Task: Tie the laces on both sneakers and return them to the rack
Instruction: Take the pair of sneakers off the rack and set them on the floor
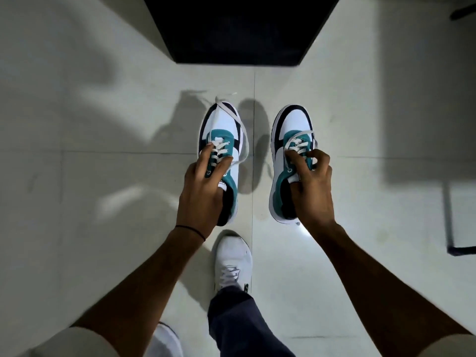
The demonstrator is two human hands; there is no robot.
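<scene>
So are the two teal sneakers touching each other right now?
Apart. The head view shows a strip of pale floor between the left sneaker and right sneaker, each held by its own hand.

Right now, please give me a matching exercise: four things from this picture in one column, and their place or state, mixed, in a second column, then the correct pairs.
Things
1. teal, white and black left sneaker
2. teal, white and black right sneaker
3. plain white worn shoe
4. thin black wristband

Place or state
A. on the left forearm
B. on the person's foot, on the floor
C. held by the left hand, long lace trailing loose over the toe
D. held by the right hand, laces gathered near the fingers

Pairs: 1-C, 2-D, 3-B, 4-A
</scene>
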